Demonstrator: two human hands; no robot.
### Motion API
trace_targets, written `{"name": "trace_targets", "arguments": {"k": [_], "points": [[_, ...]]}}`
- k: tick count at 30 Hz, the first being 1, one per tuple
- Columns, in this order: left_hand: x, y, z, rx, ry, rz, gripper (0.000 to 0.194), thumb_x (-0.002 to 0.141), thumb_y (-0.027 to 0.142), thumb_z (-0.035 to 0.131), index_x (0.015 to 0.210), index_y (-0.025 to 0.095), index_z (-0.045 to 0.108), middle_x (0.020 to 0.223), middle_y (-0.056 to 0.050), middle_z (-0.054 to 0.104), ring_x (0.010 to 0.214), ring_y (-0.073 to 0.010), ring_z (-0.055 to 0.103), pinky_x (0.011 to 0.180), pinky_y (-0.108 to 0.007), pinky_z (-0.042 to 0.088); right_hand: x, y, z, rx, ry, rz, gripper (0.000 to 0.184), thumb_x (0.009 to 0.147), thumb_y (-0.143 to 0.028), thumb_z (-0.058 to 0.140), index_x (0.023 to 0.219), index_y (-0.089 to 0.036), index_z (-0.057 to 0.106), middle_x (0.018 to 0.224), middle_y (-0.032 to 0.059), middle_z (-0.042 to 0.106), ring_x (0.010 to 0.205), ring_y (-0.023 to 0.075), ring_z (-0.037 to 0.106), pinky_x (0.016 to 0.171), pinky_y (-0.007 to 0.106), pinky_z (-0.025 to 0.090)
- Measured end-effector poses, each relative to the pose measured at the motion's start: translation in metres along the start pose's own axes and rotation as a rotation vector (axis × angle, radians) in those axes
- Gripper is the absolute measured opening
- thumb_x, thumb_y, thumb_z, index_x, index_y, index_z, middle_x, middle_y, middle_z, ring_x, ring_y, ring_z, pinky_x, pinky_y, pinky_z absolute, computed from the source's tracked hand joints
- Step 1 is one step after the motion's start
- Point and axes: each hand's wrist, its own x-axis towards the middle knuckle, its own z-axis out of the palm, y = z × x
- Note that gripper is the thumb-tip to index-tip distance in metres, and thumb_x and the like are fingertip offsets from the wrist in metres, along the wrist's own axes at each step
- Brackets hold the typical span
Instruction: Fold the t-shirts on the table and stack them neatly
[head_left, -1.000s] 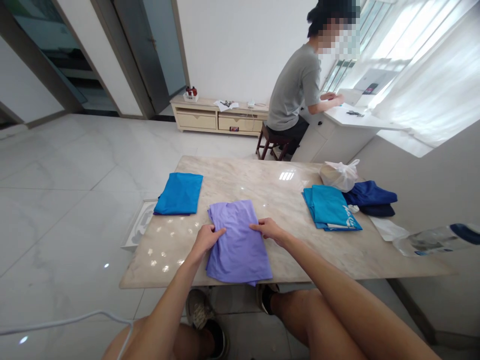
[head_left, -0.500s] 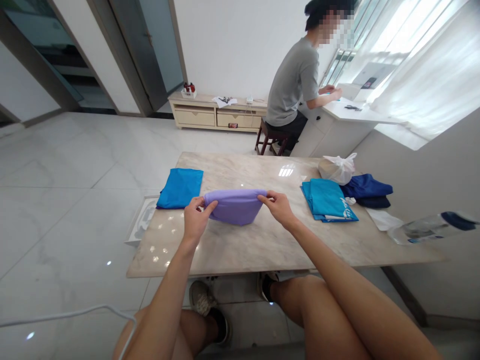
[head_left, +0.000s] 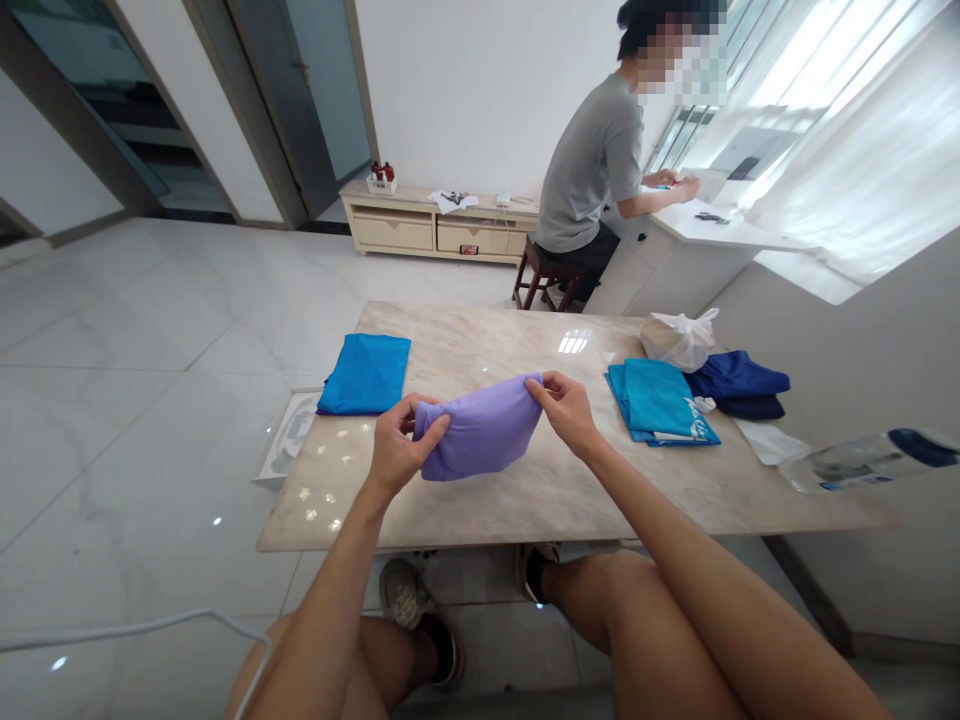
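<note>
Our left hand and right hand grip opposite ends of a lavender shirt, holding it up between them over the marble table, its long axis side to side, rising toward our right. A folded blue shirt lies beyond the left hand; a folded teal shirt lies right of the right hand.

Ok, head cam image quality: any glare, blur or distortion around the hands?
Head view: strong wide-angle distortion, with the door frame leaning; sheer curtains blown out by window light; a glare patch and scattered bright spots on the marble tabletop; left hand, right hand and lavender garment show no obvious blur.
</note>
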Motion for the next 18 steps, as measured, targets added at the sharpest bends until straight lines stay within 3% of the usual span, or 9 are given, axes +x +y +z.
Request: {"name": "trace_targets", "arguments": {"k": [3,6,9,13,16,18], "points": [[0.0,-0.007,0.002,-0.03,0.054,-0.053,0.042,0.084,0.059,0.081,0.079,0.022,0.06,0.08,0.001,0.065,0.07,-0.0131,0.057,0.064,-0.024,0.049,0.003,0.012,0.006,-0.038,0.036,0.059,0.051,0.085,-0.071,0.084,0.097,-0.025,0.066,0.08,0.0026,0.077,0.071,0.0204,0.068,0.062,0.029,0.05],[0.002,-0.028,0.002,0.045,-0.003,-0.325,0.045,0.083,0.059,0.081,0.074,0.023,0.055,0.077,0.0,0.066,0.074,-0.0162,0.063,0.066,-0.025,0.051,0.005,0.03,0.01,-0.224,0.019,0.177,0.03,0.095,-0.048,0.078,0.105,-0.024,0.062,0.081,0.0013,0.077,0.071,0.0199,0.069,0.065,0.03,0.051],[0.0,-0.046,-0.002,0.408,-0.186,-0.59,0.034,0.086,0.049,0.08,0.08,0.022,0.06,0.086,-0.006,0.075,0.083,-0.0245,0.074,0.072,-0.031,0.055,0.005,0.046,0.008,-0.547,-0.061,0.232,0.024,0.096,-0.021,0.073,0.119,-0.02,0.065,0.111,0.0088,0.082,0.096,0.022,0.077,0.086,0.034,0.058],[-0.008,-0.043,-0.002,0.947,-0.414,-0.524,0.03,0.093,0.053,0.076,0.09,0.023,0.071,0.105,-0.015,0.083,0.106,-0.0355,0.079,0.088,-0.04,0.057,0.003,0.056,0.002,-0.902,-0.295,0.192,0.023,0.098,-0.015,0.073,0.12,-0.018,0.073,0.131,0.0136,0.077,0.12,0.0239,0.074,0.102,0.033,0.054],[-0.014,-0.031,0.005,0.94,-0.738,-0.578,0.051,0.093,0.07,0.071,0.073,0.023,0.073,0.087,-0.013,0.083,0.1,-0.0356,0.081,0.09,-0.04,0.057,0.001,0.054,0.0,-0.996,-0.445,0.249,0.015,0.102,-0.023,0.073,0.115,-0.018,0.077,0.123,0.012,0.08,0.116,0.024,0.075,0.096,0.029,0.054],[-0.019,-0.026,0.014,0.903,-0.888,-0.598,0.054,0.088,0.073,0.076,0.066,0.023,0.074,0.078,-0.012,0.082,0.095,-0.035,0.082,0.09,-0.039,0.058,-0.002,0.05,0.003,-1.0,-0.533,0.316,0.022,0.102,-0.031,0.077,0.12,-0.017,0.076,0.119,0.0115,0.082,0.114,0.0253,0.077,0.091,0.029,0.054]]}}
